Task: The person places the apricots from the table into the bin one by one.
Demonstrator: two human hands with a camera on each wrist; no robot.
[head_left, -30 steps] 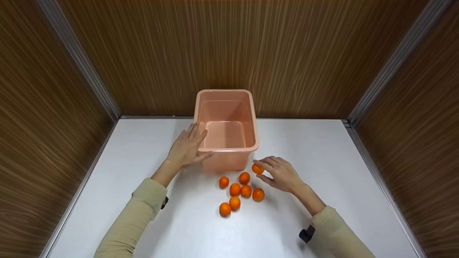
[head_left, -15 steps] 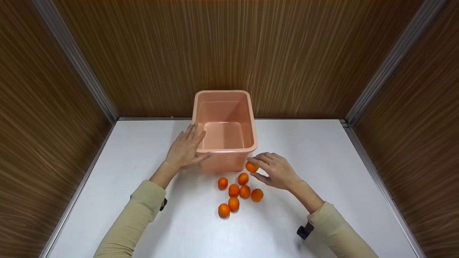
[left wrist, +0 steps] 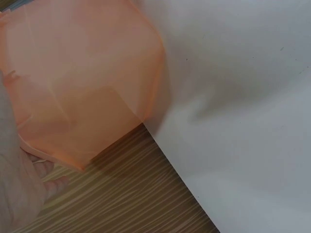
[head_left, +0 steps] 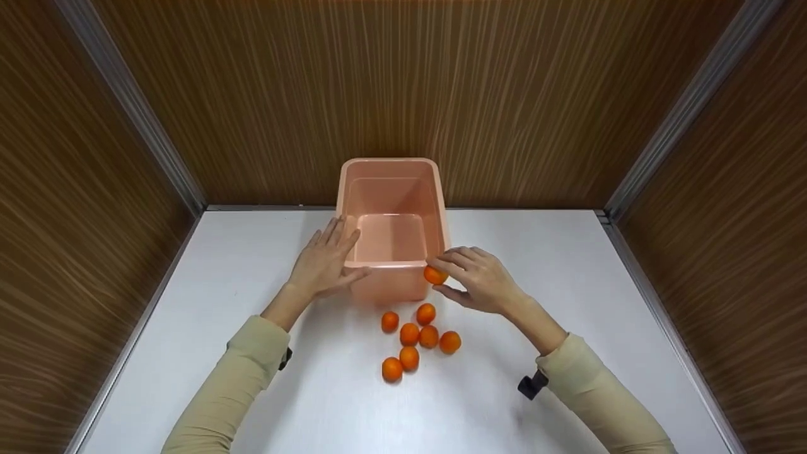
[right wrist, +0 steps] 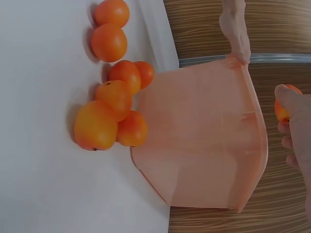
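Fingers of your right hand (head_left: 479,277) pinch one orange (head_left: 434,275) at the near right corner of the pink tub (head_left: 392,189) — not yet over the rim. Left hand (head_left: 325,261) lies flat, fingers straight, against the tub's left wall. Tub holds nothing; seven oranges (head_left: 416,340) wait on the white table (head_left: 567,284) — barely begun, by the look.

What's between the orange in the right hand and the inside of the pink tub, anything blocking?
Only the tub's own wall. The right hand pinches the orange just outside the near right corner of the pink tub, about level with its rim. The tub's inside looks bare, and the left hand rests on the left wall, outside the opening.
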